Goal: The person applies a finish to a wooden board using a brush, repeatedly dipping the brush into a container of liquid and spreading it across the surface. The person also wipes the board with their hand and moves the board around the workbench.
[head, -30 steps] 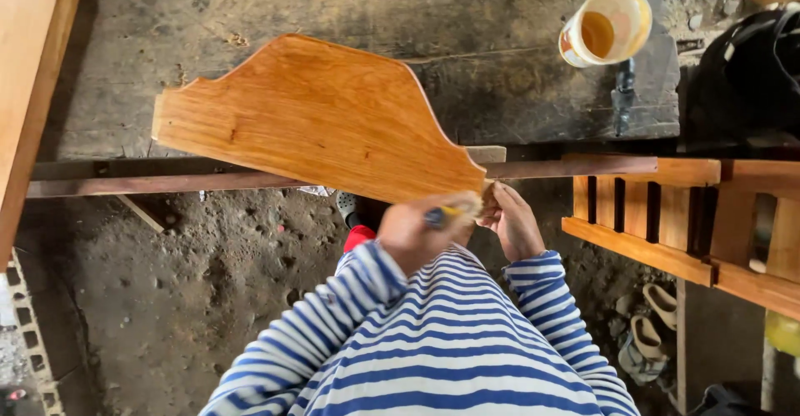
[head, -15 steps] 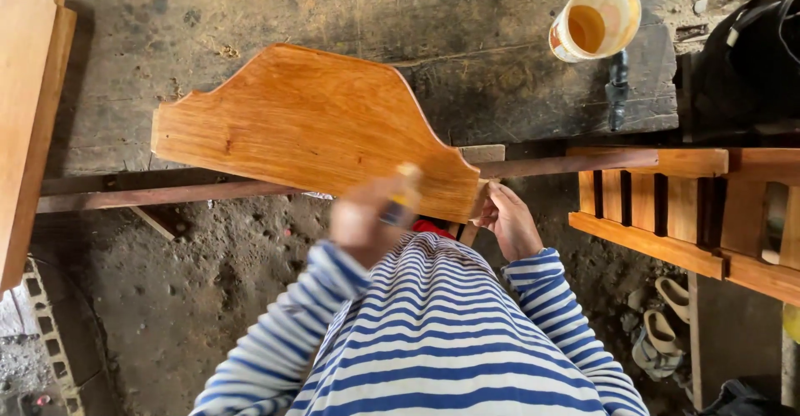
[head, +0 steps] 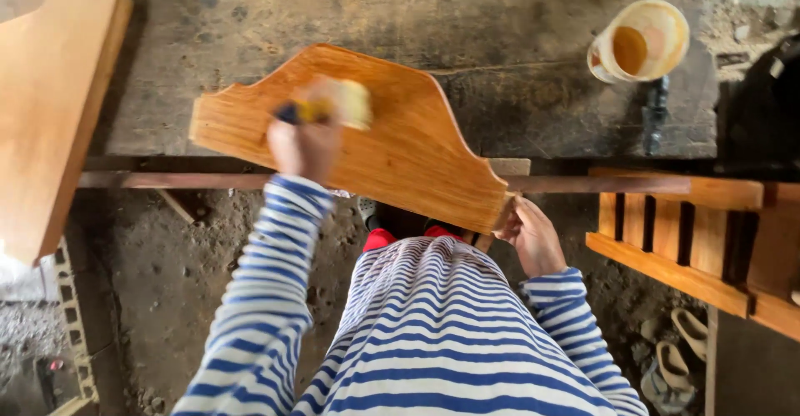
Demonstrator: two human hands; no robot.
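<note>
While I watch the head view, right hand (head: 532, 234) sits nearest, fingers curled around the lower right corner of the shaped wooden panel (head: 400, 145), gripping its edge. Left hand (head: 304, 145) is further out, fist closed on a brush (head: 329, 106), blurred, bristles touching the panel face just beyond the fingertips. Panel rests tilted on the dark workbench (head: 517, 41). Well beyond the right fingers: a round pale bucket (head: 640, 41) with amber liquid, label unreadable.
</note>
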